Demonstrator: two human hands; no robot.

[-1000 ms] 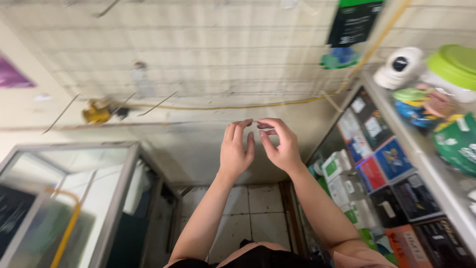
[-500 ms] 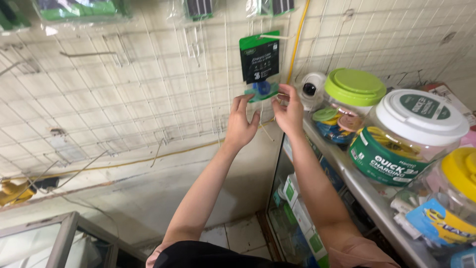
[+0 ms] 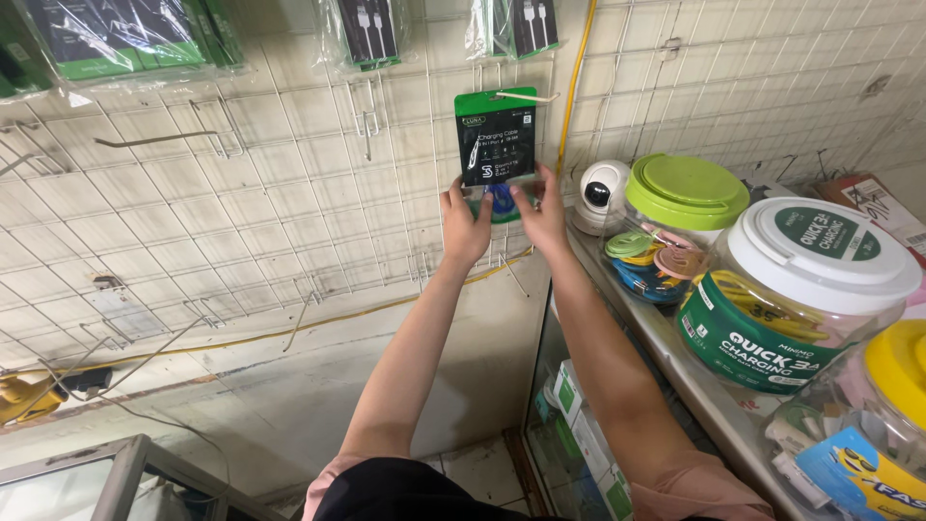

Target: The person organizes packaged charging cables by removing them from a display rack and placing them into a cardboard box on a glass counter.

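Both my arms reach up to a white wire grid wall. My left hand and my right hand pinch a small blue and green packet between them, just under a black and green cable package that hangs from a hook on the grid. The hands hide most of the small packet. More bagged cable packages hang along the top of the grid.
On a shelf at the right stand a small white camera, a green-lidded jar, a white-lidded jar of cables and a yellow-lidded jar. Several bare hooks stick out of the grid. A glass case sits lower left.
The view has tilted up from the floor to the grid wall. My hands have risen from chest height to the hanging package, with the small packet between them.
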